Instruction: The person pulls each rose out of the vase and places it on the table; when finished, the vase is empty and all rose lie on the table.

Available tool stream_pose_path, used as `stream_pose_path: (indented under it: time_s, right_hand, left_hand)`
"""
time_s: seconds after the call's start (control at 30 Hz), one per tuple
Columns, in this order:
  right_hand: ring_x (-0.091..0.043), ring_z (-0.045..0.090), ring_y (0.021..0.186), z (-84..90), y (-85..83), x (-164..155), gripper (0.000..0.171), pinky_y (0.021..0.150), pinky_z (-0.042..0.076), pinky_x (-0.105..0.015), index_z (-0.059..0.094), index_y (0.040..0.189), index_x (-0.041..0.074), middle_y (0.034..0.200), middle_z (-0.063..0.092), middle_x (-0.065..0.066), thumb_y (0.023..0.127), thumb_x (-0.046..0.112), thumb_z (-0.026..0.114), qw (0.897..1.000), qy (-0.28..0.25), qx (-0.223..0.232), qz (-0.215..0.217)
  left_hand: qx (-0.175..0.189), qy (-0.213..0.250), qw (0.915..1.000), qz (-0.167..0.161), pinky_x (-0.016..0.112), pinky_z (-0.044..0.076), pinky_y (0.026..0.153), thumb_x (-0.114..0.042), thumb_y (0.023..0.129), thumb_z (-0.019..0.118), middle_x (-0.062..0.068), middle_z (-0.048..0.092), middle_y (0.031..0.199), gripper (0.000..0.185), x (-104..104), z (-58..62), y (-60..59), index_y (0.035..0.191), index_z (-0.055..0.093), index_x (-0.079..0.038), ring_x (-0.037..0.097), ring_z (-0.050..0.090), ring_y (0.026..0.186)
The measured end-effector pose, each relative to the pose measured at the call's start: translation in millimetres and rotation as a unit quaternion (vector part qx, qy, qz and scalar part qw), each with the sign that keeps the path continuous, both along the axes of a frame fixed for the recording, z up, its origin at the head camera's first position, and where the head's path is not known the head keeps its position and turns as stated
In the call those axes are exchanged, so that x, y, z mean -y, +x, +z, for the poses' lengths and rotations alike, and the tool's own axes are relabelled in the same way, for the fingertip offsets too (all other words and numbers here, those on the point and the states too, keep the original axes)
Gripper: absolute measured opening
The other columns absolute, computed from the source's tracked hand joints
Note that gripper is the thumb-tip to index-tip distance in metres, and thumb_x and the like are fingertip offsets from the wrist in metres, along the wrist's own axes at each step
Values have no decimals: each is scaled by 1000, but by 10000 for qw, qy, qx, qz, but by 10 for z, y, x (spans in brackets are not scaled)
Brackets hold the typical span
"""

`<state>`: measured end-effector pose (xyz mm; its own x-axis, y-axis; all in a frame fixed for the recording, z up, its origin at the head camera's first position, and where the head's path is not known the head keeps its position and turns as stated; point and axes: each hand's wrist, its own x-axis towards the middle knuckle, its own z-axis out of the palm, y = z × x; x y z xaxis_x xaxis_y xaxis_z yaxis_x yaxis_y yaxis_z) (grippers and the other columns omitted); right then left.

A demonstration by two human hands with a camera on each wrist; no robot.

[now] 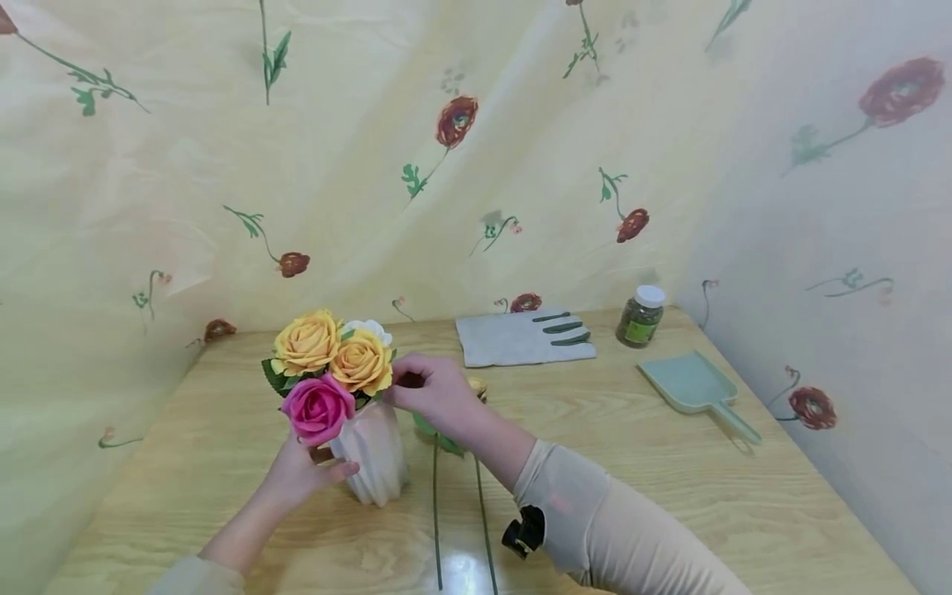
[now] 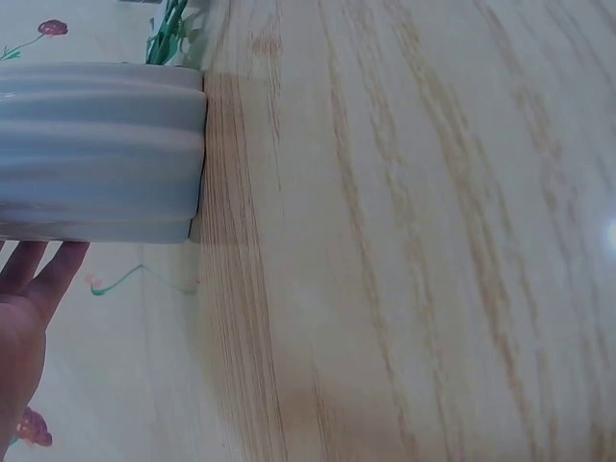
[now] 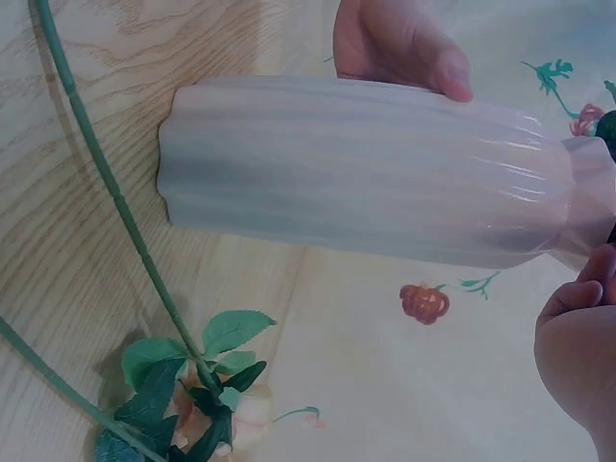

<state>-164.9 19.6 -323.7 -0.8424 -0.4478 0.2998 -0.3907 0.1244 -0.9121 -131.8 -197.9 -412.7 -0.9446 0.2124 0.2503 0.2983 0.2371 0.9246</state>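
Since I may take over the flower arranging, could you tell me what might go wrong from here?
The vase is narrow and top-heavy with roses; the left hand holds only its side, so a push from the right hand at the blooms might tip it. The right sleeve hangs over two loose stems on the table and could sweep them off.

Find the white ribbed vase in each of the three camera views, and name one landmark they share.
Head: white ribbed vase stands lower left of centre, under the roses.
Left wrist: upper left, lying sideways.
Right wrist: across the upper middle, sideways.
Shared landmark: the wooden table.
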Motion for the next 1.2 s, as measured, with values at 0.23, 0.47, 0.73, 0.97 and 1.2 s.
stream_pose_path:
  time_s: [0.23, 0.47, 0.73, 0.97, 1.2]
  right_hand:
    - [-9, 48, 64, 33, 29, 84, 13, 54, 43, -23, 62, 80, 8, 70, 55, -1, 70, 0, 60, 9998, -79, -149, -76]
    - [-7, 50, 64, 62, 71, 124, 16, 55, 44, -21, 63, 82, 5, 72, 57, -3, 68, -1, 59, 9998, -48, -193, -31]
    - [-6, 50, 69, 236, 226, 99, 13, 60, 45, -21, 62, 86, -2, 77, 58, -5, 73, -3, 60, 9981, -515, 178, -270]
    - [-10, 57, 81, 205, 191, 124, 20, 68, 48, -25, 63, 96, 4, 89, 63, -5, 77, 10, 65, 9963, -763, 133, -366]
    - [-11, 58, 86, 135, 121, 110, 26, 72, 47, -27, 64, 99, 8, 93, 64, -3, 75, 17, 68, 9917, -1029, 359, -682]
  left_hand:
    - [78, -12, 10000, 3, 40, 46, 76, -4, 67, 73, 10, 36, 125, 72, 12, -17, 18, 127, 33, -7, 8, 42, 104]
    - [55, -129, 9999, 90, 36, 47, 74, -3, 66, 74, 11, 36, 124, 70, 8, -20, 34, 124, 36, -6, 4, 43, 103]
    - [89, -18, 9999, 48, 32, 46, 75, -2, 67, 72, 11, 34, 124, 74, -13, -5, 33, 128, 30, -5, 5, 42, 102]
    - [84, -91, 9999, 105, 35, 46, 75, -3, 66, 73, 13, 32, 126, 81, -12, 11, 38, 129, 23, -8, 7, 41, 103]
    - [2, 17, 10000, 19, 38, 47, 74, -2, 66, 73, 12, 32, 126, 80, -5, -1, 34, 129, 26, -7, 8, 42, 103]
